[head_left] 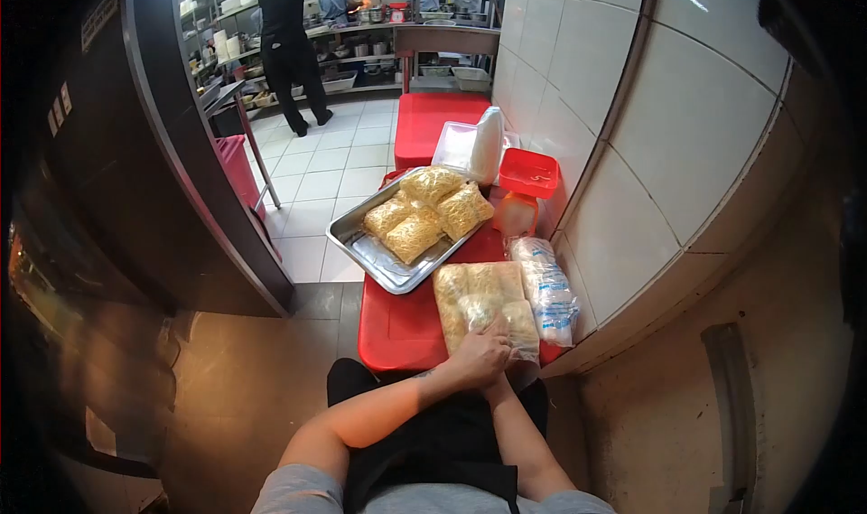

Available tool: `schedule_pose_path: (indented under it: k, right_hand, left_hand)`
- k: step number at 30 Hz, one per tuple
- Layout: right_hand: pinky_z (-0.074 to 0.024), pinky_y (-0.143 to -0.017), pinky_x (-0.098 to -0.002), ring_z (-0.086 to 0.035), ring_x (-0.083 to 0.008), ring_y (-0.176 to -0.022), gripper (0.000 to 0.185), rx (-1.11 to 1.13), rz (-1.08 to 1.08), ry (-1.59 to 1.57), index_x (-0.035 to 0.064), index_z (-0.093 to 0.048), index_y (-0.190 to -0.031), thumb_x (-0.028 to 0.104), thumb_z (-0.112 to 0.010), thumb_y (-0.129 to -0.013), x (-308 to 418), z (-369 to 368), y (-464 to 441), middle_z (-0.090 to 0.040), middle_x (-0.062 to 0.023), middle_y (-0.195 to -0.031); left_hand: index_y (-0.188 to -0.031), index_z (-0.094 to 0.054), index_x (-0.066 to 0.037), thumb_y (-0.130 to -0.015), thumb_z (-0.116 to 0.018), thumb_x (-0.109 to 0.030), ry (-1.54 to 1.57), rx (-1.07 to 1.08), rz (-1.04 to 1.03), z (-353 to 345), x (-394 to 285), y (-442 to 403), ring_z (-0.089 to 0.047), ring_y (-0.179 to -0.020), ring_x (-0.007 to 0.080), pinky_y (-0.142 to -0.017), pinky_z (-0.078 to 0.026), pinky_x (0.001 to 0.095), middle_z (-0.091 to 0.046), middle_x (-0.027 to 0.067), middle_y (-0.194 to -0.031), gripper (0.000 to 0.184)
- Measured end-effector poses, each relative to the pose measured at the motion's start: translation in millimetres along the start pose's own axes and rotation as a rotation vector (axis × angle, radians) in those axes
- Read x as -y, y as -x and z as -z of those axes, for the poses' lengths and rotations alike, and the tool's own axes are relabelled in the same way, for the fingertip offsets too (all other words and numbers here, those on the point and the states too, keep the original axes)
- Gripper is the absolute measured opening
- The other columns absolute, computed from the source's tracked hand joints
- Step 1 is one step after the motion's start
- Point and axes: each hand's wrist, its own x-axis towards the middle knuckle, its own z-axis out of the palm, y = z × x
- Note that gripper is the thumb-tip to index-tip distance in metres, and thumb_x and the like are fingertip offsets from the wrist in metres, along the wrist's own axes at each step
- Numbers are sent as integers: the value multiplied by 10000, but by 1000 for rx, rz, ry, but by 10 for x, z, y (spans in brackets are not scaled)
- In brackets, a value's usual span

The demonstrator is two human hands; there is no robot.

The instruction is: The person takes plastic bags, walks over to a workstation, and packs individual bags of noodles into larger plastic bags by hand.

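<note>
My left hand (481,355) rests at the near edge of a clear plastic bag (479,288) packed with pale yellow, noodle-like portions. Its fingers look curled in on the plastic. My right hand (497,386) is mostly hidden beneath the left one, close to the bag's near edge, and its fingers do not show. Beyond the bag, a metal tray (397,276) sits at an angle, holding several filled clear bags (415,234) of golden, crispy-looking strips. Right of my hands lies a long pack of white plastic (546,288) with blue print.
Everything stands on a red stool (388,329). Behind are a red container (530,172), a white plastic tub (456,144) and another red stool (433,121). A tiled wall (641,189) borders the right. A person in black (291,44) stands in the kitchen beyond.
</note>
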Motion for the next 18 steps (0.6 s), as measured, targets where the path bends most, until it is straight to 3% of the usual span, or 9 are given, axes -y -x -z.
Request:
schedule_pose_path:
  k: [2, 4, 10, 13, 14, 16, 17, 18]
  right_hand:
    - [-255, -1099, -462, -247, -428, -1329, 888, -2, 12, 5, 9, -173, -1451, 338, -665, -789, -12, -1, 86, -127, -267, -1483]
    - [-252, -1101, -460, -243, -426, -1333, 896, 6, 18, 5, 8, -169, -1452, 346, -666, -789, -7, 0, 172, -126, -266, -1484]
    - [-244, -1106, -456, -231, -419, -1344, 920, 23, 48, -11, 3, -156, -1454, 373, -670, -787, -70, 56, 71, -123, -263, -1489]
    - [-240, -1109, -453, -225, -415, -1350, 932, 71, 101, -52, 1, -150, -1456, 387, -671, -786, -155, 66, 19, -121, -261, -1492]
    - [-239, -1110, -453, -223, -414, -1352, 937, 90, 131, -83, 0, -148, -1456, 391, -672, -786, -206, 81, 10, -121, -261, -1493]
    - [-236, -1112, -451, -219, -412, -1356, 945, 123, 186, -151, -1, -143, -1457, 400, -673, -785, -260, 96, 73, -120, -260, -1495]
    - [-235, -1113, -450, -217, -410, -1358, 949, 144, 212, -189, -2, -141, -1457, 405, -674, -785, -262, 144, 105, -119, -259, -1496]
    - [-234, -1114, -450, -215, -409, -1360, 953, 160, 234, -198, -3, -139, -1457, 409, -674, -785, -258, 184, 100, -119, -259, -1496]
  left_hand:
    - [-1172, -595, -71, -880, -523, -293, -400, -82, 291, -286, -331, -75, -347, -1302, 265, -972, -391, 466, -471, 156, -1326, 374]
    - [-1196, -592, -68, -879, -533, -298, -510, -32, 366, -301, -494, -104, -301, -1341, 278, -989, -373, 475, -450, 162, -1355, 396]
    - [-1023, -657, -115, -903, -481, -349, -12, 488, -42, 248, -290, 110, -419, -1258, 322, -972, -357, 450, -508, 202, -1289, 316]
    - [-817, -658, -99, -901, -483, -335, 78, 378, -263, 366, -155, 41, -567, -1004, 312, -874, -382, 465, -618, 179, -1011, 305]
    - [-872, -655, -107, -897, -493, -290, 212, 320, -321, 448, -39, -43, -574, -892, 292, -875, -379, 478, -605, 126, -956, 246]
    - [-905, -643, -85, -904, -484, -230, 423, 117, -156, 588, 195, -216, -577, -867, 326, -892, -381, 480, -602, 131, -983, 216]
    - [-937, -630, -81, -911, -470, -209, 570, 45, -73, 535, 446, -323, -569, -939, 339, -922, -361, 521, -595, 129, -1031, 206]
    - [-1049, -630, -100, -924, -451, -261, 539, -56, 73, 518, 587, -327, -500, -1144, 347, -978, -322, 560, -553, 141, -1206, 271]
